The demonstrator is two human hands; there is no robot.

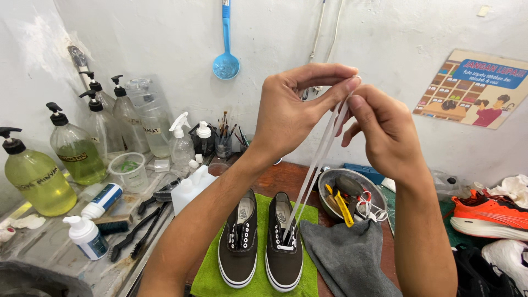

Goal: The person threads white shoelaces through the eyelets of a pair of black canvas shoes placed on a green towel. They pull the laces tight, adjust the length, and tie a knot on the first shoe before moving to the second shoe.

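Note:
Both my hands are raised above a pair of dark brown canvas shoes. My left hand (291, 113) and my right hand (382, 135) pinch the two ends of a white shoelace (314, 168) together near the fingertips. The lace runs down taut to the lowest eyelets of the right shoe (284, 256). The left shoe (237, 250) has no lace in it. Both shoes stand side by side on a green cloth (261, 283).
A grey cloth (346, 258) lies right of the shoes, a metal bowl (329, 179) with brushes behind it. Pump bottles (36, 179), spray bottles and brushes (135, 231) crowd the left counter. An orange running shoe (487, 214) sits at right. A blue ladle (226, 60) hangs on the wall.

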